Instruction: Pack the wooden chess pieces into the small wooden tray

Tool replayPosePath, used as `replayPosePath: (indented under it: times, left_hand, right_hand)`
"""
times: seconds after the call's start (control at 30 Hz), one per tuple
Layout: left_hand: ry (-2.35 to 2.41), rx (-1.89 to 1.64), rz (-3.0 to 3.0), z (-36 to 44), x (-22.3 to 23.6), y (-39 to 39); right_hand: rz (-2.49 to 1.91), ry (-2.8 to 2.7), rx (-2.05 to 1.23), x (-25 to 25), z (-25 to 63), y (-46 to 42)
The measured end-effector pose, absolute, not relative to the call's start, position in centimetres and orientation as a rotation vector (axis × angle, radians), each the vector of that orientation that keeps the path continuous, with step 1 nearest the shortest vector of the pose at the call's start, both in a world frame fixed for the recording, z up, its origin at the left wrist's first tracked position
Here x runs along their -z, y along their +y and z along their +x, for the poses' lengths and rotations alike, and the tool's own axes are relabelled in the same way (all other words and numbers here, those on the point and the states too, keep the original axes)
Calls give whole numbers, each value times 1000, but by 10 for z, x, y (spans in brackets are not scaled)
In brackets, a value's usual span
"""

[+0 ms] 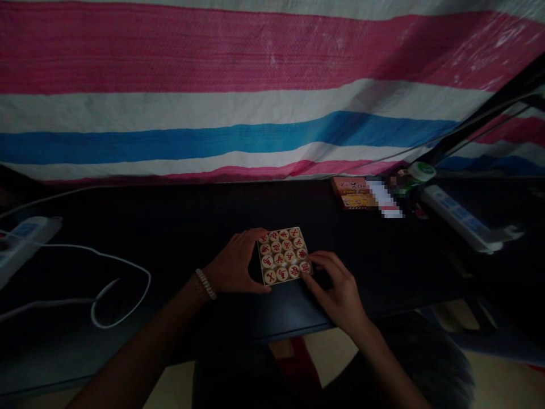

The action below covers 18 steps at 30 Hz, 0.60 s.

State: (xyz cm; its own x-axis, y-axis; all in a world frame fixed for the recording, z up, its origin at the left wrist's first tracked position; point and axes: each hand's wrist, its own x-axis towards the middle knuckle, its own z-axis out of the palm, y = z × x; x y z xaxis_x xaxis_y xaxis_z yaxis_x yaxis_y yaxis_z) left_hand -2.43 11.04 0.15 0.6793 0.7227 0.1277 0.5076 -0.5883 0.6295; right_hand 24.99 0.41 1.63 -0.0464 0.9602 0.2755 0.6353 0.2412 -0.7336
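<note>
A shallow square box (264, 285) holds rows of round, pale Chinese chess pieces (279, 259) with red characters facing up. My left hand (232, 261) grips the box from its left side, thumb at the near edge and fingers at the far edge. At the near right corner, my right hand (338, 284) has its thumb and index finger around a Chinese chess piece (305, 267) that sits in the box. The other fingers of the right hand are bent beside the box's right edge. A beaded bracelet (205, 284) is on my left wrist.
On the black table (170, 216) lie an orange printed box (353, 193) and a green-and-white container (421, 171) at the back right. Power strips stand left (25, 238) and right (460, 218). A white cable (128, 261) loops at left. A striped sheet (213, 102) hangs behind.
</note>
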Motion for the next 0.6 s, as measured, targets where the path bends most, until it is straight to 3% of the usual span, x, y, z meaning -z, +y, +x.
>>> replayPosePath:
  times: [0.17,0.33,0.47,0.6]
  left_hand:
    - [936,-500,2333,-24,-1,111]
    - [929,-486,2352,-24,-1,112]
    - [926,-499,2352,-24,0,111]
    - [944,-512,2344,-24,0,111]
  right_hand:
    - [-1617,-1774,-332,3,284,19]
    - [-1857,-1688,23,19,346,98]
    - [-2000,-1764,84,16,362,139]
    - [-2016,-1916,114,3,338,116]
